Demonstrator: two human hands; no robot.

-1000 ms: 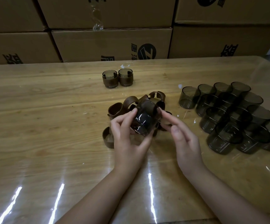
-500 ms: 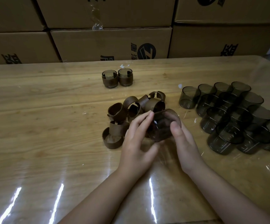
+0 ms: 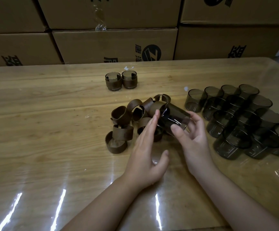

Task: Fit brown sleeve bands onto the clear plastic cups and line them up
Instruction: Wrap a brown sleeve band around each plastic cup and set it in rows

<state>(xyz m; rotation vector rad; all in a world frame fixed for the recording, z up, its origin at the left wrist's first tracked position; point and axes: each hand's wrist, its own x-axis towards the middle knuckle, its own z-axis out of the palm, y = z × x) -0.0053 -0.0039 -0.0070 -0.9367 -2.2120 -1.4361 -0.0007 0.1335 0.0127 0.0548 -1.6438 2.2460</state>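
My right hand grips a smoky clear cup, tilted on its side above the table with no band on it. My left hand has straight fingers whose tips touch the cup's left end. Beneath and to the left lies a heap of loose brown sleeve bands. Two cups with bands fitted stand side by side further back. Several bare cups are clustered at the right.
Stacked cardboard boxes form a wall behind the wooden table. The table's glossy top shows light streaks near the front edge.
The cup passed from both hands into my right hand alone and tipped further onto its side. My left hand let go and straightened, its fingertips staying on the cup's end.
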